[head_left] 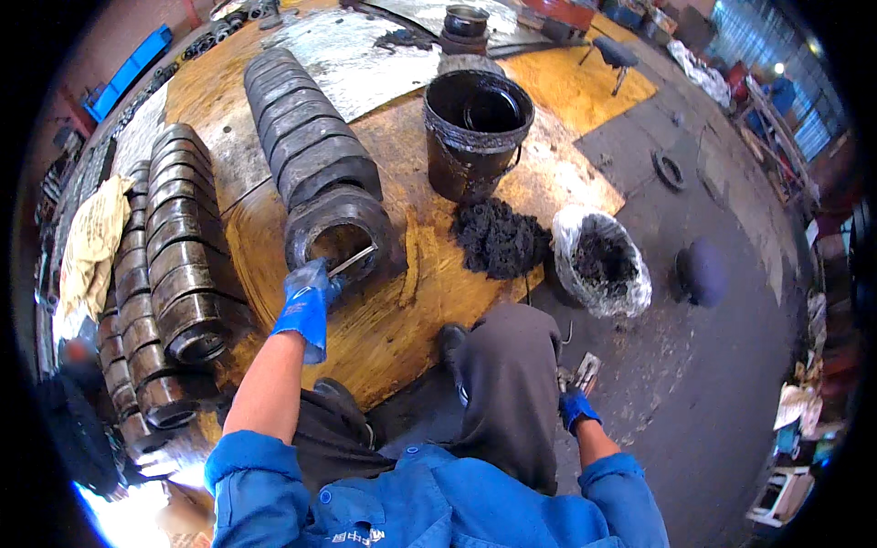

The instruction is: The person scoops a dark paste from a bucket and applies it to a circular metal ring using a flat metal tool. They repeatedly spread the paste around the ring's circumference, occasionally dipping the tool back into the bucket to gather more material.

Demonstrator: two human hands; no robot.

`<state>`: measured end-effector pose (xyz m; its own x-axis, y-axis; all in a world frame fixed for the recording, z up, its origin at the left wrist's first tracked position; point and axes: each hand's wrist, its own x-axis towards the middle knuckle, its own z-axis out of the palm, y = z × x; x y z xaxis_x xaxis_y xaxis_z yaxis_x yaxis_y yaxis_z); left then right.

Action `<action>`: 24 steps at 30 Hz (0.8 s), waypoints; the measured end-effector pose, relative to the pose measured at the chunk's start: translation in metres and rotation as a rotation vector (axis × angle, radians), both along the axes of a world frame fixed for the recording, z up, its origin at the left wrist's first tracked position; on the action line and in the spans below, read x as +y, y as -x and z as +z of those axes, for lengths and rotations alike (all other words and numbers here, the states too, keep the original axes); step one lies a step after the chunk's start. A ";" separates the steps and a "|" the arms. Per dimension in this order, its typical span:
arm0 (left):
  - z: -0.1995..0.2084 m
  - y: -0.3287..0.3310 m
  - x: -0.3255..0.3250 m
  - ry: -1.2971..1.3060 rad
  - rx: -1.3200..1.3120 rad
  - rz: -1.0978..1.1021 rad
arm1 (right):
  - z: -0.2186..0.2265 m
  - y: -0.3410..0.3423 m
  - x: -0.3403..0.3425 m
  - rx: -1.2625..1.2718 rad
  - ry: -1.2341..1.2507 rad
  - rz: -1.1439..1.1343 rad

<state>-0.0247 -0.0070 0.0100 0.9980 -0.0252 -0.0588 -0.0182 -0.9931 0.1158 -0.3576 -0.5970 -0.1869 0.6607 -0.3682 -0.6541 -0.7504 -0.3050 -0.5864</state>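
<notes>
My left hand (309,290), in a blue glove, is closed on a thin pale metal rod (353,260). The rod lies across the opening of a thick dark metal ring (297,239), the nearest in a long row of similar rings (301,128). My right hand (576,406), also gloved in blue, is low beside my right knee. Its fingers are wrapped round a tool with a flat, greyish metal end (587,370), whose exact kind I cannot make out. A thin hooked wire (568,333) shows just beyond that tool.
A black-smeared bucket (470,164) stands beyond a heap of dark fibrous material (502,237). Right of it is a plastic-lined container (630,283) with dark stuff inside. More oily ring rows (187,247) lie at left, near a cream cloth (94,242). A stool (615,53) stands far off.
</notes>
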 end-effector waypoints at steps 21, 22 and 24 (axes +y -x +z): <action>0.019 0.011 -0.015 0.150 0.054 -0.022 | 0.437 -0.272 0.195 -1.074 -0.606 -0.010; 0.017 0.008 -0.022 0.157 0.056 -0.018 | 0.436 -0.272 0.225 -1.102 -0.539 0.097; 0.013 0.008 -0.012 0.172 0.051 0.018 | 0.420 -0.269 0.293 -0.787 -0.550 0.121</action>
<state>-0.0330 -0.0189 0.0231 0.9942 -0.0212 -0.1052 0.0097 -0.9586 0.2845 -0.0884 -0.3039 0.2329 0.9967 -0.0435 -0.0692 -0.0639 0.1130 -0.9915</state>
